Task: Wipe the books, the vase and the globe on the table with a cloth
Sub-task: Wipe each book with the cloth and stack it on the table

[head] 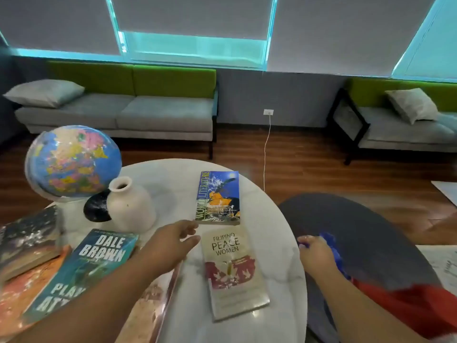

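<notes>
1. Head view. Left grip (173,243) is at centre frame over the bench (284,268), fingers apart and roughly straight, holding nothing.
2. Right grip (316,256) is at right of frame, just past the bench's right edge, fingers curled and clamped on the blue cloth (330,240). The cloth touches no book.
3. World Literature book (218,198) lies flat above and right of the left grip. The fingertips are just beside its lower left corner; I cannot tell whether they touch it. Its long axis runs top to bottom of frame, with a slight lean.
4. Filipino Peace Women book (232,268) lies flat between the two grips, directly below the first book. Its long axis also runs top to bottom, with the near end swung to the right.
5. Globe (71,160) stands at upper left with the white vase (131,204) upright just beside it. Dale Brown book (81,271) sits on a loose stack at lower left.
6. Judgement: the left grip is nearer both flat books, so it suits steadying one. The cloth must travel left onto the bench, and the Peace Women book is its nearest target.
7. Risk, as judged: a wipe along the long axis could slide an unpinned book on the smooth top.
</notes>
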